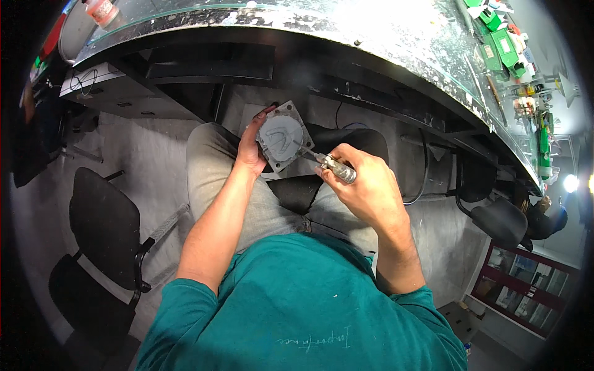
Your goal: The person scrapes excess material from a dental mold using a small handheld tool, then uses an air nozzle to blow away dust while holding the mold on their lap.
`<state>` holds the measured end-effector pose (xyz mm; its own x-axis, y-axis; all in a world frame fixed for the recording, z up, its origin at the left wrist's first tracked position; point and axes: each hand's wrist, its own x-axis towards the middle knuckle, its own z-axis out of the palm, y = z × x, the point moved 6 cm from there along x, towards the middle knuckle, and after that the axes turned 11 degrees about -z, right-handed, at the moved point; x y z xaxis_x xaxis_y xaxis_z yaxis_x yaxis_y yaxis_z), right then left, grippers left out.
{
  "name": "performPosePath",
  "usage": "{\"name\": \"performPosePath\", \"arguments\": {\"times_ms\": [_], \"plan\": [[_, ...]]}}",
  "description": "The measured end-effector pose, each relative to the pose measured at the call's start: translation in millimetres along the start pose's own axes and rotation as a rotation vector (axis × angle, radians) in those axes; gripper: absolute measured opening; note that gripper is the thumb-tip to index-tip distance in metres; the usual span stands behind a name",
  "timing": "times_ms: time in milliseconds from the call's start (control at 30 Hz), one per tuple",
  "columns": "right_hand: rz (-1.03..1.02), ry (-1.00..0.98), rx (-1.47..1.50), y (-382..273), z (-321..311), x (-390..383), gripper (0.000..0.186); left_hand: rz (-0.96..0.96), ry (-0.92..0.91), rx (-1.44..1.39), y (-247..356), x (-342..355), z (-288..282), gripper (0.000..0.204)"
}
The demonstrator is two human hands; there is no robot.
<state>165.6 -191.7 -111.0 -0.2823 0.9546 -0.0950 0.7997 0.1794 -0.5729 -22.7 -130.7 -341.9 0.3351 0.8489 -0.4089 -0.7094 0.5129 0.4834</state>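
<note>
A grey squarish metal mould half (279, 162) is held over my lap, tilted, with holes at its corners. Inside it lies a rounded pale grey fill, like plaster, marked by a horseshoe-shaped groove. My left hand (250, 145) grips the mould by its left edge, the fingers partly hidden behind it. In my closed right hand (368, 185) is a thin-bladed hand tool (339, 169) with a clear, stained handle. The tool's narrow tip reaches the right side of the grey fill; whether it touches cannot be made out.
A spattered glass-topped bench (297, 20) runs across the front, with green boxes (504, 48) at its right and a pinkish bottle (101, 11) at its left. Black chairs (105, 216) stand at the left. Another person (547, 219) sits at the far right.
</note>
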Motion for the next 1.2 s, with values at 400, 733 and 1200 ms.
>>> {"name": "performPosePath", "arguments": {"times_ms": [400,733,1200], "plan": [[-0.034,-0.106,0.038,4,12,-1,0.029,-0.015,0.015,0.017,-1,3,0,0.054],[-0.033,-0.087,0.050,4,15,0,0.030,-0.041,0.014,-0.021,-2,-2,2,0.052],[-0.044,0.076,0.094,0,0,6,0.029,-0.033,0.009,-0.043,0,3,2,0.051]]}}
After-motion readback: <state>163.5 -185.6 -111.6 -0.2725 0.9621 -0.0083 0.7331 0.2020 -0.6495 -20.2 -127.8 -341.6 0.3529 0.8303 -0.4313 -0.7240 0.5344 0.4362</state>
